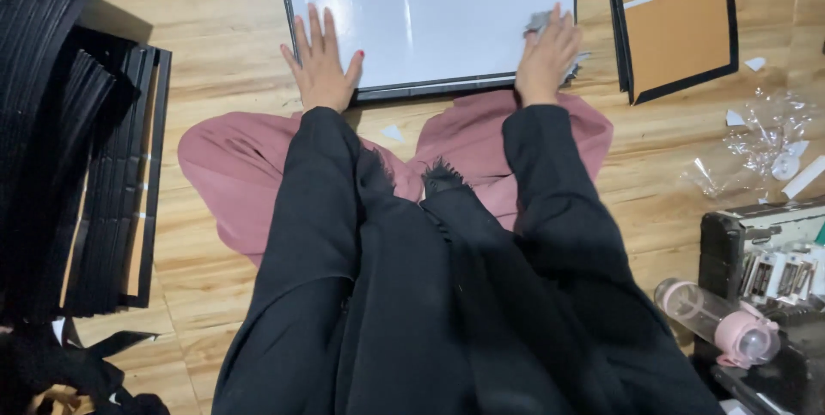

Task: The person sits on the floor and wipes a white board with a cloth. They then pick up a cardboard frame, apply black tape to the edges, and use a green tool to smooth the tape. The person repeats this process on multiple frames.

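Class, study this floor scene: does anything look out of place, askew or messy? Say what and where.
Yes. Crumpled clear plastic wrap and small white scraps litter the wooden floor to the right. A pink-capped bottle lies tipped on its side. The brown-backed frame sits askew beside the white panel.

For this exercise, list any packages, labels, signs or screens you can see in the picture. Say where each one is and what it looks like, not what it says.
Clear plastic wrapping: crumpled on the wood floor at right, transparent and shiny.
White label-like scraps: small pieces on the floor near the wrapping.
No signs or screens show; the white panel under the left hand and right hand is a blank, glossy, black-edged board.
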